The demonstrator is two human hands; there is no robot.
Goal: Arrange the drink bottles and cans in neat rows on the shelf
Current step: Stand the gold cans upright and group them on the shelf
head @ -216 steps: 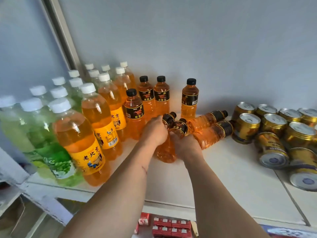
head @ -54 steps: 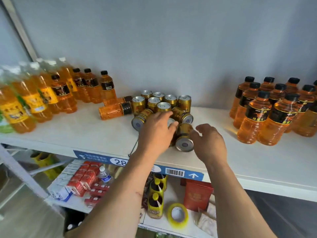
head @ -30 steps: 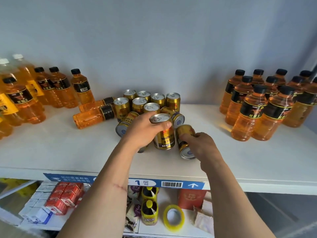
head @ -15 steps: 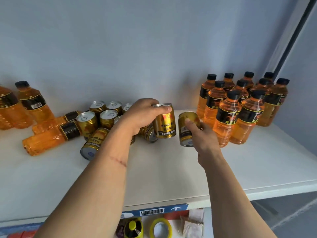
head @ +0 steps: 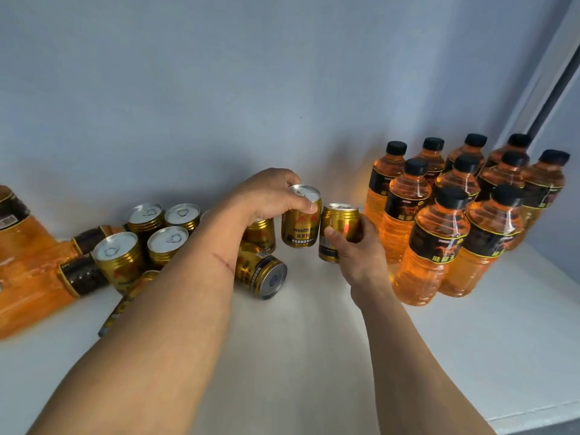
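At the middle of the white shelf [head: 314, 340] the left hand [head: 270, 196] grips a gold can [head: 300, 219] from above, fingers curled over its silver lid and thumb on the near rim; the can is upright. Touching it at 3 o'clock is a second gold can [head: 339, 229], also upright, which the right hand [head: 354, 249] clasps from the near side, thumb across its label and fingers wrapped round its right side. Whether either can rests on the shelf or is lifted just off it cannot be told. Both forearms reach in from 6 o'clock, the left one crossing over the cans behind it.

At 7 o'clock from the held pair a can on its side [head: 262, 274] shows its base toward the camera, and another upright can stands just behind it, partly hidden by the wrist. Farther toward 9 o'clock stand four upright cans [head: 150, 233] in a two-by-two block, with one more can lying down under the left forearm.

At 3 o'clock, nine black-capped orange bottles [head: 439, 233] stand upright, roughly in rows. At the far 9 o'clock edge two similar bottles [head: 40, 277] lie on their sides, and one more is cut off by the frame.
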